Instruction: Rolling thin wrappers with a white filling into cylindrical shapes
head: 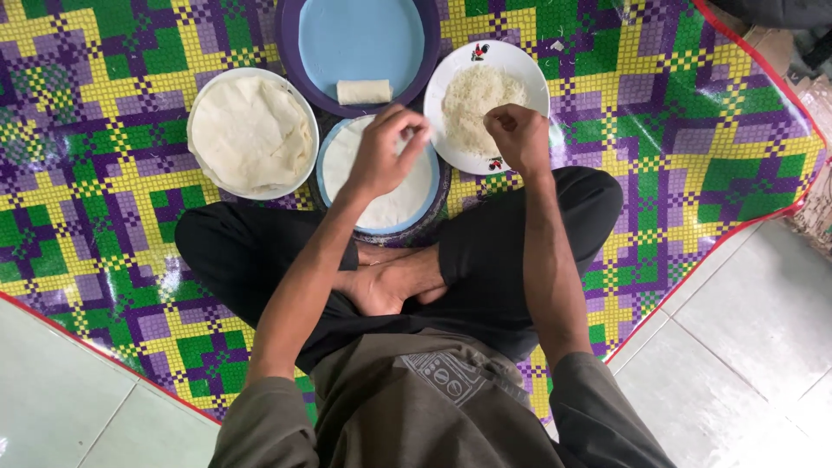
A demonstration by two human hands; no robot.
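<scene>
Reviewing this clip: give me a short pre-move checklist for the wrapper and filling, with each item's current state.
1. Single wrapper lies flat on the blue plate: ok.
2. Right hand is at the filling bowl: ok.
3. Filling held in the right grip: cannot tell.
4. Left hand hovers over the wrapper, fingers pinched: ok.
5. Wrapper stack within reach: ok.
6. Finished roll sits on the purple tray: ok.

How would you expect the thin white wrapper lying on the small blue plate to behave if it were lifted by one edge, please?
The wrapper looks very thin and lies flat on the blue plate, so it would probably flop and drape. Being so thin, it might tear if pulled. It is likely very light.
</scene>
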